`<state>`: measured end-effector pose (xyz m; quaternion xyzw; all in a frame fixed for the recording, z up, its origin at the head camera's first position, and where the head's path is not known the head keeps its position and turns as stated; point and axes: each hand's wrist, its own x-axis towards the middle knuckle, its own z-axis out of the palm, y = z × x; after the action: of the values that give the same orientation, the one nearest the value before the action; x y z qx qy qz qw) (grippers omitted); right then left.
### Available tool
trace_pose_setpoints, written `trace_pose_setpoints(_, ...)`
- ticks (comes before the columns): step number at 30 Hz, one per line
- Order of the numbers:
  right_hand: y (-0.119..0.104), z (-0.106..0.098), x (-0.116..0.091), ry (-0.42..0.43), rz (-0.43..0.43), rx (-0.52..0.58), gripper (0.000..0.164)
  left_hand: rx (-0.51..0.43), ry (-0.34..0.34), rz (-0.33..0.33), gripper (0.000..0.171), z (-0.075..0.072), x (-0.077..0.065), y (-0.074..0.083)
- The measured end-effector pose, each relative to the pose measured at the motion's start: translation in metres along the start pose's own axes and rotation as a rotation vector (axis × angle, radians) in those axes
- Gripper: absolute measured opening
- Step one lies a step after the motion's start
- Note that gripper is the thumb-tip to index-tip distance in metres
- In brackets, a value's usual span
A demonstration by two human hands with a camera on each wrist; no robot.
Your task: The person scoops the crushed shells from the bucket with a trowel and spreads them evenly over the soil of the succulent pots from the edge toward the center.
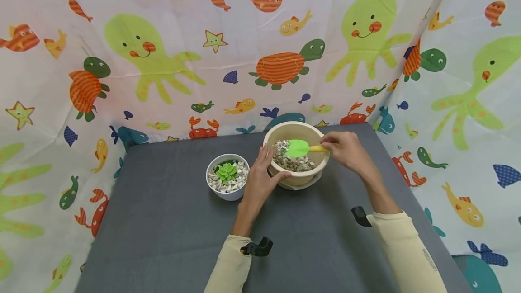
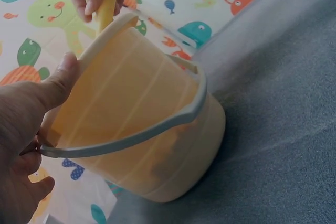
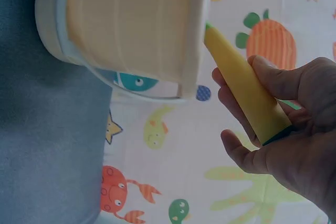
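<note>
A cream plastic bucket [image 1: 299, 177] stands on the grey table with small stones [image 1: 295, 163] in its bottom. My left hand [image 1: 260, 175] grips its rim on the left side, as the left wrist view shows up close. The bucket's pale handle [image 2: 142, 139] hangs down along the outside wall. Over the bucket's mouth, my right hand [image 1: 346, 149] holds a toy trowel by its yellow handle [image 3: 242, 82]. The trowel's green blade [image 1: 298, 148] is inside the bucket, with pale stones at its tip.
Left of the bucket is a white pot [image 1: 228, 195] with a green succulent [image 1: 226, 172] set among pale stones. A cloth [image 1: 244, 21] printed with sea animals hangs behind and beside the grey table [image 1: 163, 220].
</note>
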<state>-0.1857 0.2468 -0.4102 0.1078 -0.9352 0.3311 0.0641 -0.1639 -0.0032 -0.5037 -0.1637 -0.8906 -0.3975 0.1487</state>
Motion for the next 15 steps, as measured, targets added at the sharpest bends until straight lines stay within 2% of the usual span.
trace_pose_setpoints(7, -0.005, -0.012, -0.008, 0.009, 0.045, -0.003, 0.014, 0.01, -0.002, 0.004, 0.087, -0.001, 0.0, -0.001)
trace_pose_setpoints(15, -0.013, -0.021, -0.014, 0.034, 0.04, -0.001, 0.012, 0.036, -0.017, 0.014, 0.087, 0.0, -0.001, -0.002)
